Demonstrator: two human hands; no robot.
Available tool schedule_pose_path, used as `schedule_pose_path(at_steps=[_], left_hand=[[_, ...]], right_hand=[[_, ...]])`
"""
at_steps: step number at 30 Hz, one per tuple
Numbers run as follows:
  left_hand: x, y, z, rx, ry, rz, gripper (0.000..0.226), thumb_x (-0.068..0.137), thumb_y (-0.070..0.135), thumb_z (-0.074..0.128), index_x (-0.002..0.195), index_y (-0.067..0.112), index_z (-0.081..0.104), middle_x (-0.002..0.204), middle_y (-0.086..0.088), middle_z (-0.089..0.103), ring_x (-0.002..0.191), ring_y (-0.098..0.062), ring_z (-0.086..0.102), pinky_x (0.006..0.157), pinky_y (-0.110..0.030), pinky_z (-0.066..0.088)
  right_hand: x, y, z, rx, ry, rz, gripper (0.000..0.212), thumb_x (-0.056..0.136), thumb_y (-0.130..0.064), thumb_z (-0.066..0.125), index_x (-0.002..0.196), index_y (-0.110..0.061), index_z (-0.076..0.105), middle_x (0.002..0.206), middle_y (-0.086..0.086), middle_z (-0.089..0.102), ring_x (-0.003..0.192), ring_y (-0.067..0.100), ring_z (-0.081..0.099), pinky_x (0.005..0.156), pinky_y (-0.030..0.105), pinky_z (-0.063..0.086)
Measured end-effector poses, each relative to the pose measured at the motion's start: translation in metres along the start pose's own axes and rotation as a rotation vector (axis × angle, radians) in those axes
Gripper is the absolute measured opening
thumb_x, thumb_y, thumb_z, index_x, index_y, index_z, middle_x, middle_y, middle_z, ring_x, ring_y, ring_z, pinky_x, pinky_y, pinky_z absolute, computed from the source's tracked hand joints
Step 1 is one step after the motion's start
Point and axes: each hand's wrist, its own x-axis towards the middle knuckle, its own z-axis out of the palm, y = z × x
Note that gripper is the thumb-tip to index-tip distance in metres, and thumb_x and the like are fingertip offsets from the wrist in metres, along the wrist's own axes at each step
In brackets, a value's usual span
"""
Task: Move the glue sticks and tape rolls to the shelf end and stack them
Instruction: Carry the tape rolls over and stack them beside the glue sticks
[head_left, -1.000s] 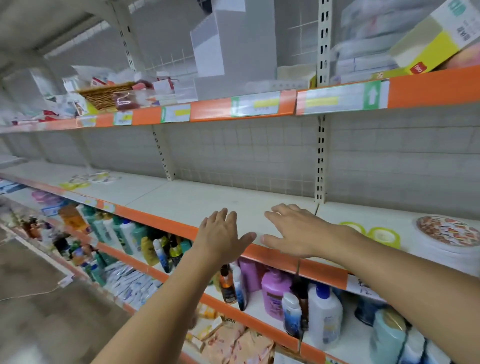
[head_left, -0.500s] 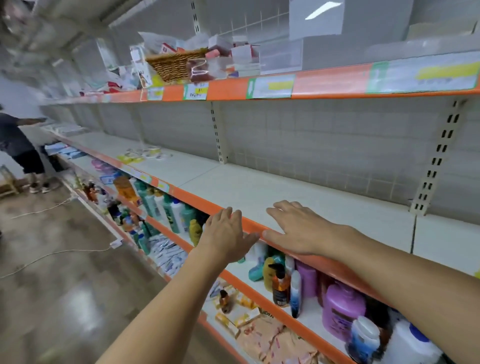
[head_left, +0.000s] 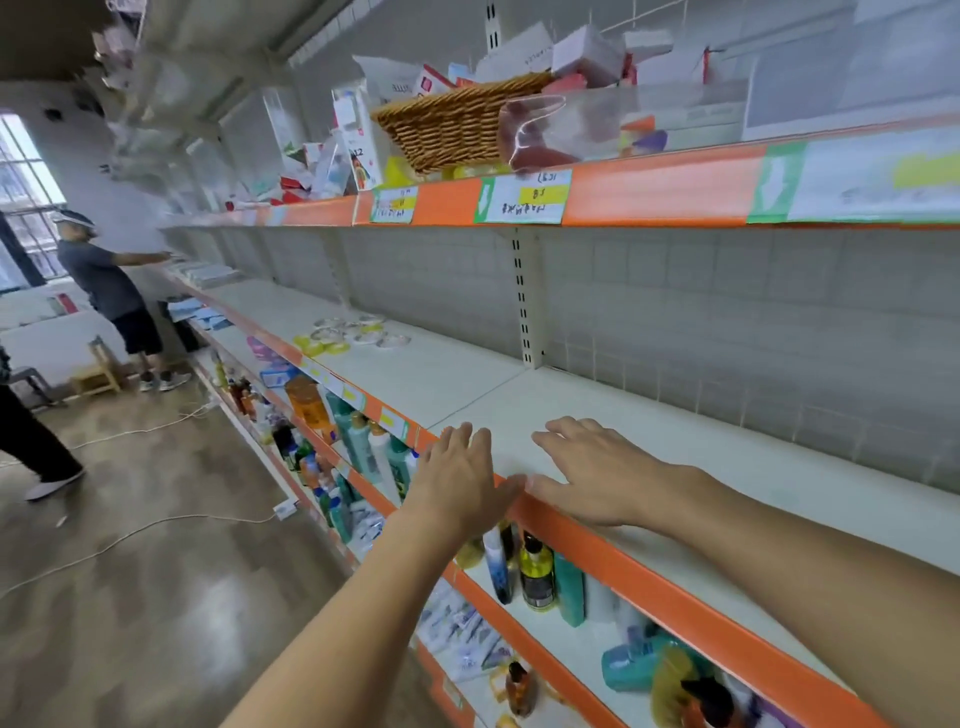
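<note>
— Orange trim is seen along the front edge of the white shelf (head_left: 467, 379). What is shown at that edge?

— Both hands are held flat over it. The left hand (head_left: 460, 480) is spread palm down at the front edge, fingers straight, and nothing is held in it. The right hand (head_left: 597, 475) is laid palm down just beside it, slightly further onto the shelf, fingers extended, and nothing is gripped there either. The two thumbs are brought nearly together at the orange strip; whether they touch cannot be told.

— And where are the tape rolls found?

— The tape rolls (head_left: 356, 332) are seen lying flat in a loose cluster on the same shelf, well apart from the hands, toward its far left end and near the front edge. Some are yellowish, others clear or white. Glue sticks cannot be made out among them.

— What else is shown?

— A wicker basket (head_left: 457, 122) is set on the shelf above, at its front edge, among boxes. Bottles (head_left: 537, 574) are stood on the shelf below. A person (head_left: 111, 291) is seen standing at the far end of the shelving.
</note>
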Motion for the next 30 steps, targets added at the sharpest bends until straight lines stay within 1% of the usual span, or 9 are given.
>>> schedule_pose_path(at_steps=[3, 8, 13, 15, 19, 21, 25, 28, 30], left_hand=[[0.032, -0.029, -0.002, 0.006, 0.022, -0.006, 0.070, 0.096, 0.058, 0.044, 0.146, 0.011, 0.032, 0.157, -0.013, 0.026, 0.146, -0.029, 0.019, 0.119, -0.041, 0.018], [0.076, -0.081, 0.001, -0.019, 0.013, -0.042, 0.071, 0.096, 0.058, 0.043, 0.148, 0.011, 0.029, 0.159, -0.012, 0.023, 0.147, -0.028, 0.017, 0.119, -0.039, 0.017], [0.122, -0.141, 0.007, -0.061, -0.021, -0.067, 0.076, 0.096, 0.058, 0.044, 0.151, 0.011, 0.025, 0.161, -0.013, 0.017, 0.149, -0.028, 0.012, 0.121, -0.040, 0.013], [0.143, -0.169, 0.009, -0.055, -0.020, -0.054, 0.075, 0.096, 0.057, 0.044, 0.151, 0.010, 0.025, 0.160, -0.013, 0.018, 0.149, -0.028, 0.013, 0.121, -0.040, 0.013], [0.190, -0.226, 0.006, -0.018, -0.013, -0.026, 0.072, 0.096, 0.057, 0.043, 0.149, 0.011, 0.027, 0.159, -0.013, 0.022, 0.147, -0.028, 0.017, 0.120, -0.041, 0.016], [0.213, -0.253, 0.004, -0.008, -0.005, -0.012, 0.072, 0.095, 0.057, 0.044, 0.148, 0.011, 0.029, 0.158, -0.013, 0.024, 0.146, -0.029, 0.019, 0.119, -0.041, 0.018], [0.247, -0.298, -0.002, -0.001, -0.026, 0.027, 0.070, 0.097, 0.055, 0.043, 0.149, 0.011, 0.028, 0.158, -0.011, 0.023, 0.147, -0.027, 0.016, 0.120, -0.038, 0.015], [0.272, -0.329, -0.004, 0.002, -0.037, 0.030, 0.072, 0.097, 0.056, 0.042, 0.151, 0.011, 0.025, 0.160, -0.012, 0.020, 0.148, -0.028, 0.014, 0.121, -0.041, 0.015], [0.286, -0.345, -0.003, 0.004, -0.039, 0.042, 0.071, 0.097, 0.056, 0.043, 0.150, 0.011, 0.026, 0.158, -0.011, 0.023, 0.147, -0.028, 0.016, 0.120, -0.041, 0.017]], right_hand=[[0.045, -0.008, 0.000, 0.000, -0.003, -0.019, 0.068, 0.100, -0.058, 0.035, 0.153, -0.016, 0.029, 0.160, 0.009, 0.023, 0.144, 0.029, 0.024, 0.117, 0.040, 0.025], [0.113, -0.024, 0.005, -0.010, -0.034, -0.041, 0.066, 0.100, -0.057, 0.034, 0.152, -0.016, 0.030, 0.159, 0.009, 0.024, 0.143, 0.028, 0.025, 0.117, 0.040, 0.025], [0.186, -0.044, 0.018, -0.012, -0.050, -0.045, 0.066, 0.100, -0.058, 0.034, 0.152, -0.016, 0.031, 0.159, 0.010, 0.024, 0.144, 0.028, 0.026, 0.116, 0.040, 0.024], [0.219, -0.053, 0.024, -0.010, -0.046, -0.038, 0.065, 0.100, -0.056, 0.035, 0.151, -0.017, 0.032, 0.159, 0.010, 0.025, 0.143, 0.029, 0.027, 0.116, 0.040, 0.025], [0.284, -0.076, 0.032, -0.004, -0.043, -0.017, 0.066, 0.100, -0.054, 0.036, 0.154, -0.018, 0.027, 0.161, 0.010, 0.022, 0.145, 0.029, 0.025, 0.117, 0.040, 0.024], [0.315, -0.087, 0.035, 0.009, -0.034, 0.001, 0.065, 0.100, -0.054, 0.037, 0.153, -0.018, 0.029, 0.160, 0.009, 0.023, 0.144, 0.029, 0.025, 0.116, 0.039, 0.025], [0.367, -0.107, 0.037, 0.038, -0.026, 0.049, 0.062, 0.100, -0.056, 0.038, 0.149, -0.017, 0.035, 0.158, 0.008, 0.027, 0.142, 0.028, 0.028, 0.115, 0.039, 0.026], [0.399, -0.121, 0.036, 0.040, -0.023, 0.065, 0.063, 0.100, -0.056, 0.037, 0.150, -0.017, 0.033, 0.156, 0.008, 0.029, 0.140, 0.029, 0.030, 0.115, 0.039, 0.028], [0.417, -0.127, 0.037, 0.039, -0.029, 0.074, 0.064, 0.100, -0.056, 0.037, 0.151, -0.017, 0.031, 0.156, 0.008, 0.029, 0.141, 0.028, 0.029, 0.114, 0.039, 0.027]])
